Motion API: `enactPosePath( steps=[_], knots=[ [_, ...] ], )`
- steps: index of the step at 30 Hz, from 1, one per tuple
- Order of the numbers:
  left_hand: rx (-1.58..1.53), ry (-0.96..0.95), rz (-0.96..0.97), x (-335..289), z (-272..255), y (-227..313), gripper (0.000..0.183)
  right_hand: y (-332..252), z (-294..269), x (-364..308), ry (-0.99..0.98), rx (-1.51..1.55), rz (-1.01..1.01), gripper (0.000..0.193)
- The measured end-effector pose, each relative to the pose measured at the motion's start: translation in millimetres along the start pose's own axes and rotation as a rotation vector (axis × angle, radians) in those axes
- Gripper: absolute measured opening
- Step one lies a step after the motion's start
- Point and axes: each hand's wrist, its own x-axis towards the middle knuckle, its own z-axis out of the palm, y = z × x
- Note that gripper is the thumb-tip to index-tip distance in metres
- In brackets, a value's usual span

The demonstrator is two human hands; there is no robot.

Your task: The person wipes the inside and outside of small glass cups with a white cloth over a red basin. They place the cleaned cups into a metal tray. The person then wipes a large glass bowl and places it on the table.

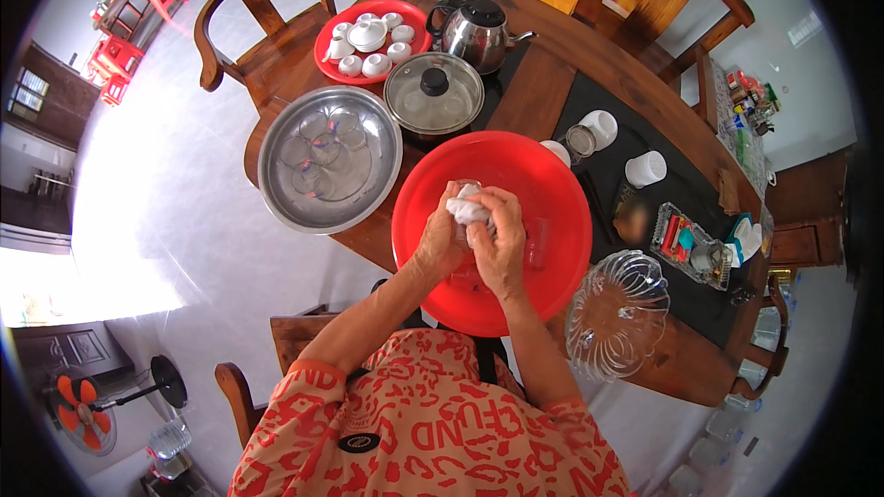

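Note:
Over a red plastic basin [552, 170], my two hands work close together. A white cloth [468, 209] is pinched in the fingers of my right hand [500, 248] and pressed against a clear drinking glass. My left hand [440, 237] is wrapped round that glass, mostly hidden by the fingers and cloth. Inside the basin lies another clear glass [537, 244], to the right of my hands; further clear glassware shows faintly beneath them. Left of the basin, a round steel tray [274, 186] holds several clear glasses with small coloured marks.
Behind the basin stand a lidded pot [456, 110], a steel kettle [474, 37] and a red tray [324, 46] of white teaware. White cups [646, 168] stand at the right, near a glass ashtray box [677, 244]. A ribbed glass bowl [603, 331] sits at the near right edge.

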Motion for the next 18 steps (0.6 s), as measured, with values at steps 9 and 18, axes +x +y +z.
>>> enactPosePath(
  steps=[9,18],
  knots=[
    [0.313,-0.128,0.019,-19.0,2.0,1.3,0.046,21.3,-11.6,1.0,0.046,0.372,0.359,0.028],
    [0.999,-0.228,0.164,-28.3,18.2,16.0,0.068,-7.8,-37.6,20.4,-0.153,0.249,0.157,0.023]
  ],
)
